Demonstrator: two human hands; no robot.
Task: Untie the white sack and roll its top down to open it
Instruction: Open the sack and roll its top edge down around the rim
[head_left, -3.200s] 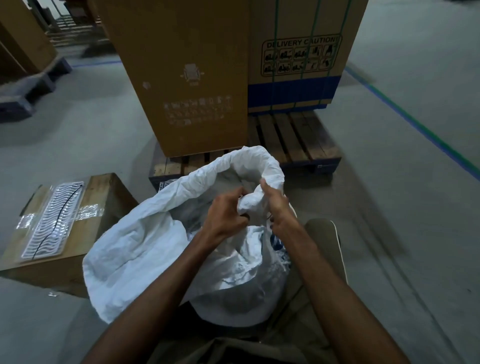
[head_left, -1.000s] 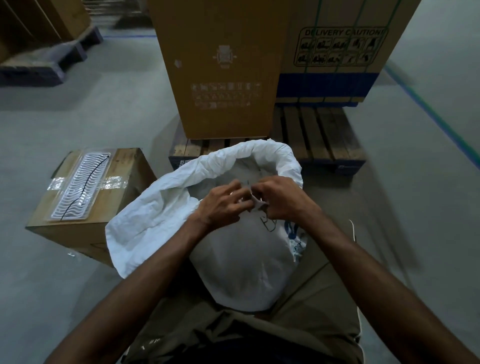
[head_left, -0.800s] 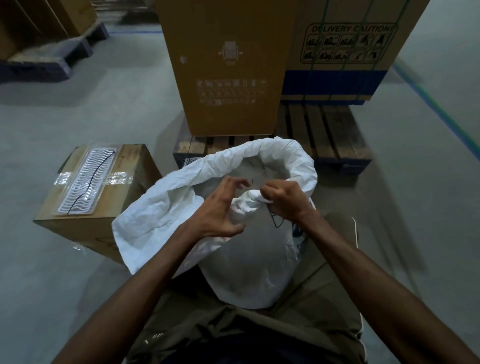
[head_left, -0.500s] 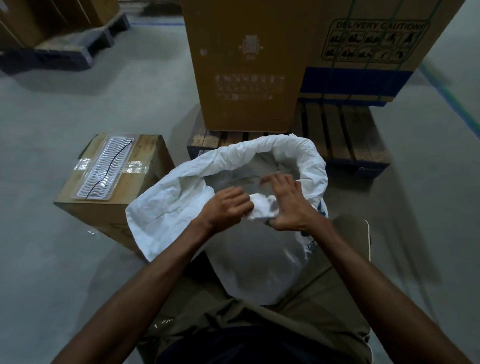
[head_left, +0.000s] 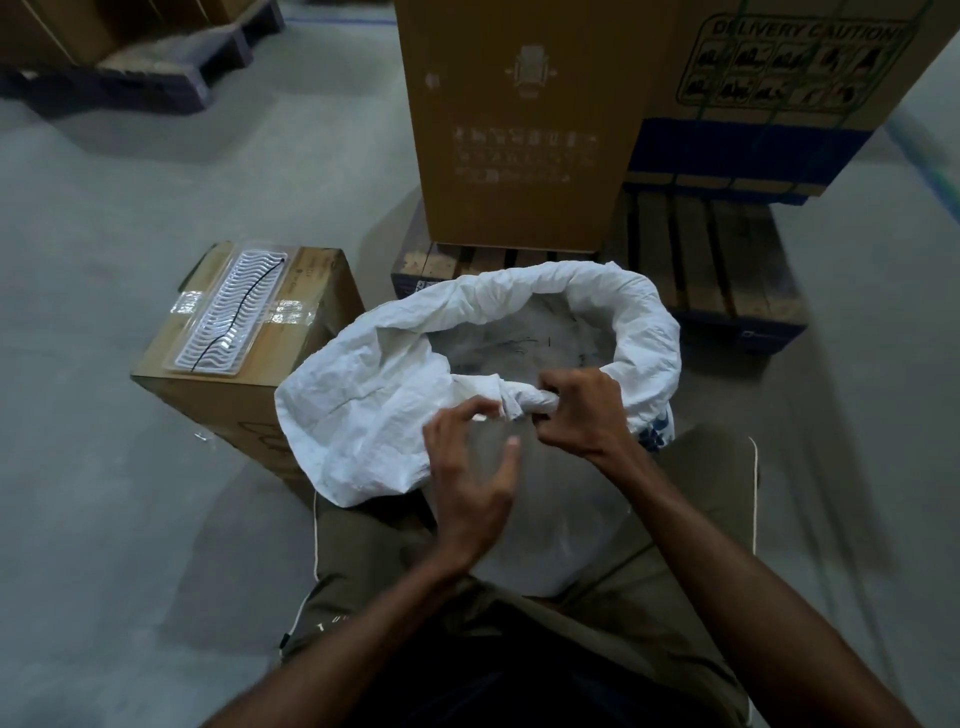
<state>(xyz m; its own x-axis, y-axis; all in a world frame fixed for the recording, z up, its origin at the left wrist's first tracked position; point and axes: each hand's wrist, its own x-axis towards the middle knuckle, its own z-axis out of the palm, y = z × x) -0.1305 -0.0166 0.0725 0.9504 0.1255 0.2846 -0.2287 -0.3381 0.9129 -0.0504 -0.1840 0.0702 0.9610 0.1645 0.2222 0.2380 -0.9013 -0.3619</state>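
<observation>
My right hand (head_left: 582, 410) is closed around a twisted bunch of the white sack (head_left: 519, 364) at the near edge of its mouth, fingers curled over the roll of fabric. My left hand (head_left: 470, 483) is spread and holds nothing; it hovers just in front of the sack's near wall, fingertips close to the bunch but not on it.

The sack stands between my knees on the floor (head_left: 104, 467), its mouth already wide. The far and right side of the rim is rolled into a thick cuff, while the left side hangs out as a loose flap over the corner of the small cardboard box (head_left: 244, 364) beside it. Beyond it sits a wooden pallet (head_left: 727, 270) with tall cartons (head_left: 519, 130).

I judge the untying done and the rolling partly finished. The risk is uneven rolling: if I keep twisting only with my right hand, the near edge could bunch into a tight rope and pull the cuff narrow. The loose left flap could also flop inward and cover the opening. I cannot tell what the sack holds, so a hard tug might tip it.
</observation>
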